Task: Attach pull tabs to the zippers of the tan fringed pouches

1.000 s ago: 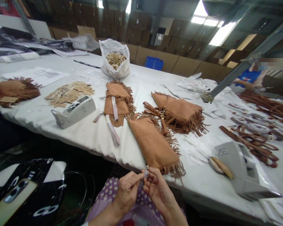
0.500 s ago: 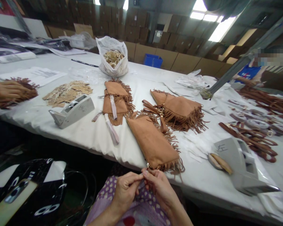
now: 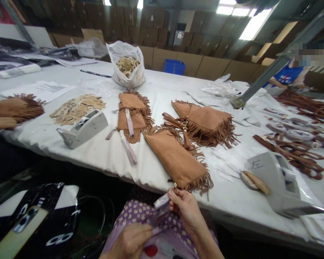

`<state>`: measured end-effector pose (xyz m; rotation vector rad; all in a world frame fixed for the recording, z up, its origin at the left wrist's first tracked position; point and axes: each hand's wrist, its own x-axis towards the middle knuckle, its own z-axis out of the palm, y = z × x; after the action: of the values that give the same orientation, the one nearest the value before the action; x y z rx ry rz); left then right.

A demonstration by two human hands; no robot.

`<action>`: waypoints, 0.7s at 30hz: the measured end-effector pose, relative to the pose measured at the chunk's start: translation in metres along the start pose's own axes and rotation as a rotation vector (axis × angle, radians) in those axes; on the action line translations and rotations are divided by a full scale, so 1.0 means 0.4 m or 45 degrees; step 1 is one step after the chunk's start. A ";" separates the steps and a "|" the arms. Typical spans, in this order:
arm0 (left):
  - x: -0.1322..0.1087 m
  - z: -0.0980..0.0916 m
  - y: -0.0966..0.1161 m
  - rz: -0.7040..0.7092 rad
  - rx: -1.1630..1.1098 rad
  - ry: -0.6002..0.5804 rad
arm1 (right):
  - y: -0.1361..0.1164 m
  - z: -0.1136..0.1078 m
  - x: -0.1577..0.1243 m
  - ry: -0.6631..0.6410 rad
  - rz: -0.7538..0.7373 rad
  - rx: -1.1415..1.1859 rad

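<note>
A tan fringed pouch (image 3: 176, 158) lies at the table's front edge, its zipper end toward me. Just below that end, my right hand (image 3: 185, 208) pinches a strap wrapped in pale tissue (image 3: 162, 202). My left hand (image 3: 133, 239) is lower, over my lap, its fingers closed on the trailing end of the wrapping. Behind the pouch rests a second fringed pouch (image 3: 207, 118) with a brown wrist strap. Smaller fringed pouches (image 3: 131, 120) with wrapped straps lie to the left.
Two grey tape dispensers (image 3: 83, 127) stand on the white table (image 3: 102, 158), one at each side. A plastic bag (image 3: 135, 73) holds tan tags; more tags (image 3: 77, 108) lie nearer. Another person's hand (image 3: 1, 123) touches a fringed pouch at far left. Brown straps (image 3: 291, 153) lie right.
My left hand has moved down and left, away from my right hand, and the pale wrapping now shows stretched between them. The other person's hand at far left has moved lower.
</note>
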<state>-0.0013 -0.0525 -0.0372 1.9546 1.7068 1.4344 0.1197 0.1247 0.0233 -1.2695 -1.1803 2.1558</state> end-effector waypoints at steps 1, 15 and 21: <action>0.002 -0.012 0.000 -0.153 -0.054 0.019 | -0.005 -0.007 0.002 0.015 -0.006 -0.012; 0.295 0.031 0.018 -1.295 -1.048 -0.361 | -0.006 -0.023 0.004 -0.091 -0.095 -0.244; 0.258 0.034 -0.001 -1.445 -1.412 -0.286 | -0.008 -0.047 0.027 -0.189 -0.100 -0.382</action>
<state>-0.0043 0.0400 0.0101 0.3796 1.0835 1.1386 0.1297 0.1425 0.0157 -1.1700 -1.6370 2.1027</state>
